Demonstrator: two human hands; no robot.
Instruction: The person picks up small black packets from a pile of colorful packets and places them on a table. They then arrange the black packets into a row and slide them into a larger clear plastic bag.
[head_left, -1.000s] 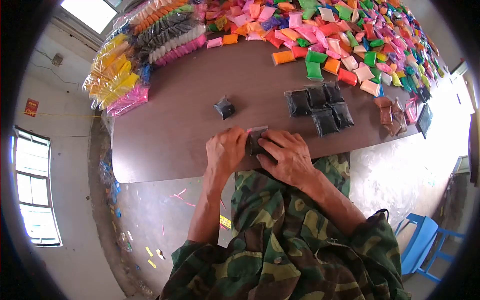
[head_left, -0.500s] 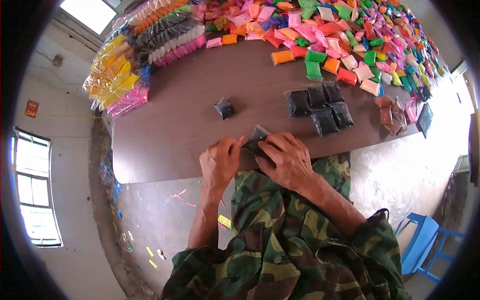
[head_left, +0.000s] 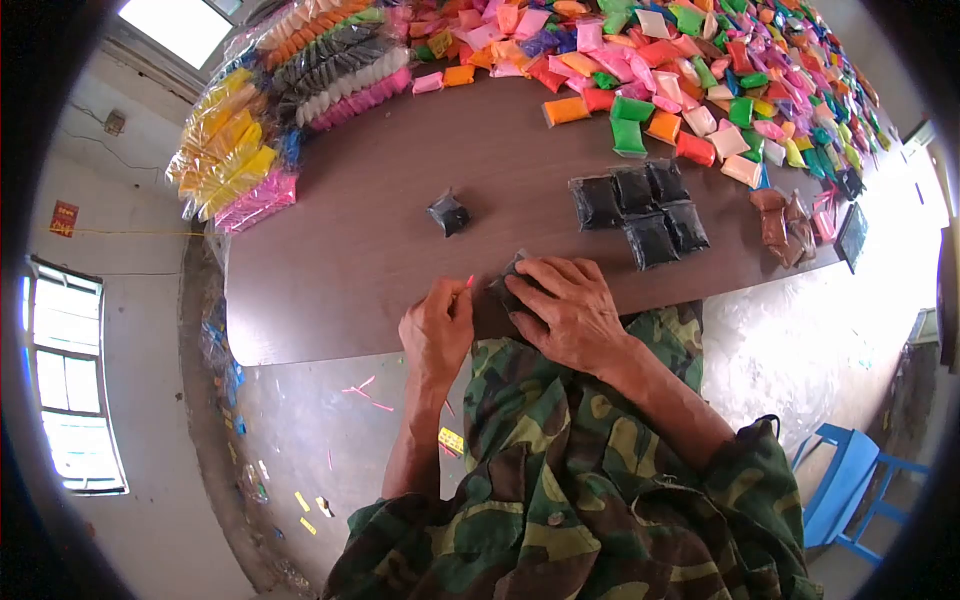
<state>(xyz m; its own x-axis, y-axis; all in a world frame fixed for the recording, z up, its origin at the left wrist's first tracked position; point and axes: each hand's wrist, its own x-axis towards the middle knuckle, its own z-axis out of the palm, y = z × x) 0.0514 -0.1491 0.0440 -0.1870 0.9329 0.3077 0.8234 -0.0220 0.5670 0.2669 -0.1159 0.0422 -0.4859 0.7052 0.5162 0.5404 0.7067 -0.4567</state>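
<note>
Near the front edge of the brown table, my left hand is closed in a pinch. A small pink strip pokes out from between its thumb and finger. My right hand curls its fingers over a black clear-wrapped packet on the tabletop, covering most of it. One loose black packet lies farther in, beyond my left hand. To the right of it, several more black packets lie together in two rows.
A large heap of coloured packets covers the far side. Bundled packets in clear bags sit at the back left. Brown packets lie near the right end. A blue stool stands on the floor at right.
My left hand has drawn slightly left, away from the black packet, with the pink strip in its pinch. The fingers of my right hand now lie farther over the packet.
</note>
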